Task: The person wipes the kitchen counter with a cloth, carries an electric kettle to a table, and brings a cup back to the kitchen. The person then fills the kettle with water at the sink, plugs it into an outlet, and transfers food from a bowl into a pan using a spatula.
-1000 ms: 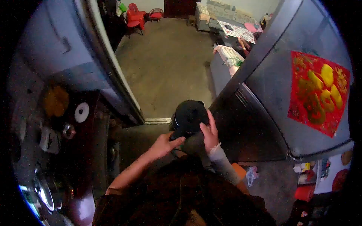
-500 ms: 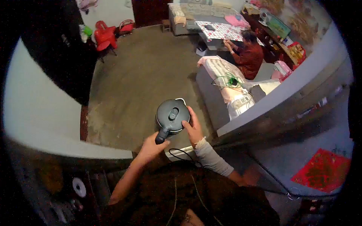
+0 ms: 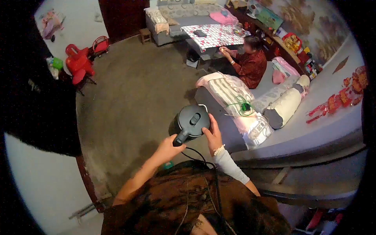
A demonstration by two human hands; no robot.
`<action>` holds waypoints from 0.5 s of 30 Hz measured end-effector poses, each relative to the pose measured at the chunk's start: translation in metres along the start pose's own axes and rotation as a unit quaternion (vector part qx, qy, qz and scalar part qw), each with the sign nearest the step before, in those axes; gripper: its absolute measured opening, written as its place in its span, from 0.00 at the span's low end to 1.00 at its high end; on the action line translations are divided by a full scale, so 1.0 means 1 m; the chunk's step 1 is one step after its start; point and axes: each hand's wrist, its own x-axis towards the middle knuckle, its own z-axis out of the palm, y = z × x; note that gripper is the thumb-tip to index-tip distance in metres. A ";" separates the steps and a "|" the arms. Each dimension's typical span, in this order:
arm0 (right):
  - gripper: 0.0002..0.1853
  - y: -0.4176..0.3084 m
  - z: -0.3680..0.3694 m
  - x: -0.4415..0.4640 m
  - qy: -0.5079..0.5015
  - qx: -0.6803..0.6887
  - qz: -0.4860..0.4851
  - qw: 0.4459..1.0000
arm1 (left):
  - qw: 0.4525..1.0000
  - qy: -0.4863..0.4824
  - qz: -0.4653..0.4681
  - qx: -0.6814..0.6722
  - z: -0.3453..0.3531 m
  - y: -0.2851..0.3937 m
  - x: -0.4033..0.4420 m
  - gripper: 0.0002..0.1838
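An electric kettle [image 3: 191, 120] with a dark lid is held in front of my body, its spout pointing away from me. My left hand [image 3: 167, 149] is wrapped round the kettle's black handle. On the kettle's right side rests my right hand [image 3: 212, 135], thumb at the lid's edge and fingers along the body. A white sleeve or wrap [image 3: 230, 167] covers my right forearm. Below the kettle a black cord [image 3: 197, 152] hangs in a loop close to my clothes. The kettle's underside is hidden from view.
A grey sofa [image 3: 219, 129] with covers and a green cable [image 3: 244, 106] stands to the right. A person [image 3: 250, 64] sits by a table with a checked cloth [image 3: 213, 36]. Red chairs [image 3: 78, 60] stand at the left wall, a small stool [image 3: 145, 36] at the back.
I have come forward past the doorway, so the sofa and the seated person appear nearer. The kettle stays in both hands, now slightly further right in view.
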 end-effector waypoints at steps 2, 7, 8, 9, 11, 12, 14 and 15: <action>0.35 0.001 0.012 0.037 0.009 0.002 0.007 1.000 | 1.000 -0.012 0.000 -0.009 -0.022 0.000 0.040 0.16; 0.36 0.031 0.028 0.122 0.020 0.010 0.023 0.999 | 1.000 -0.013 -0.010 0.009 -0.065 -0.010 0.128 0.17; 0.36 0.029 0.031 0.136 0.017 0.003 0.020 1.000 | 1.000 -0.013 -0.008 0.006 -0.069 -0.011 0.140 0.17; 0.36 0.031 0.033 0.152 0.010 0.000 0.015 1.000 | 1.000 -0.004 -0.008 0.011 -0.073 -0.015 0.156 0.16; 0.36 0.039 0.031 0.184 0.006 -0.008 0.019 1.000 | 1.000 -0.002 -0.015 0.017 -0.078 -0.024 0.191 0.16; 0.36 0.048 0.037 0.214 0.003 0.000 0.017 1.000 | 1.000 -0.008 -0.023 0.004 -0.091 -0.027 0.218 0.16; 0.36 0.067 0.028 0.266 0.004 0.004 0.023 1.000 | 0.999 -0.020 -0.032 -0.004 -0.104 -0.020 0.264 0.15; 0.36 0.068 0.028 0.277 -0.003 -0.006 0.029 1.000 | 0.998 -0.027 -0.046 -0.017 -0.110 -0.016 0.273 0.15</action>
